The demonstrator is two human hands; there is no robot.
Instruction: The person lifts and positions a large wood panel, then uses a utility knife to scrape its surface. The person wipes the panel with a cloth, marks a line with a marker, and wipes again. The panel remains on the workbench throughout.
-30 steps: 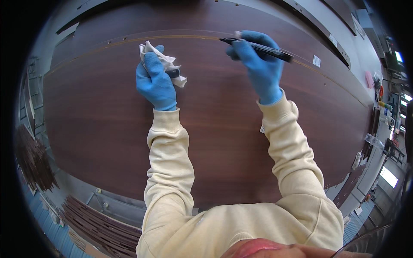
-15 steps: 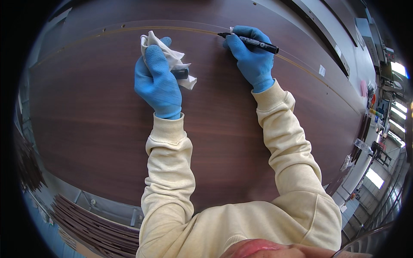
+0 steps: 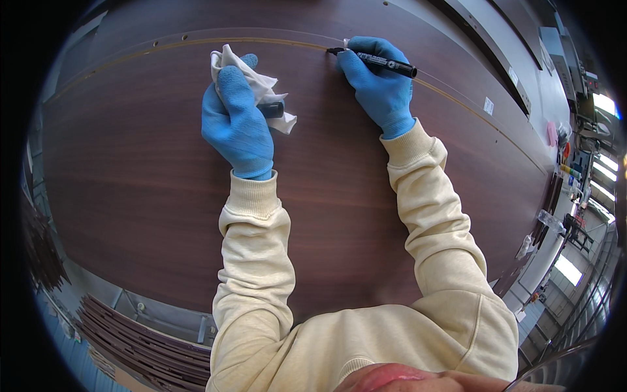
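Both my hands wear blue gloves over a dark brown wood-grain panel [image 3: 339, 196]. My right hand [image 3: 381, 88] grips a black marker [image 3: 392, 65] between thumb and fingers, its tip pointing left at the light brown edge line [image 3: 294, 44] along the panel's far side. Something small and white [image 3: 346, 43] shows beside the fingertips of that hand. My left hand [image 3: 238, 124] is closed around a crumpled white cloth [image 3: 262, 86]. A dark marker cap [image 3: 273, 110] sticks out to the right from under the same fingers, partly hidden by the glove and cloth.
Two small holes [image 3: 185, 38] sit near the far edge line at left. A small white label [image 3: 488, 106] sticks to the panel at right. Long brown strips [image 3: 137, 340] are stacked at lower left. A plastic bottle [image 3: 552, 221] lies beyond the right edge.
The right hand and marker have shifted slightly left along the edge line. The left hand, with cloth and cap, appears slightly farther left; both grips are unchanged.
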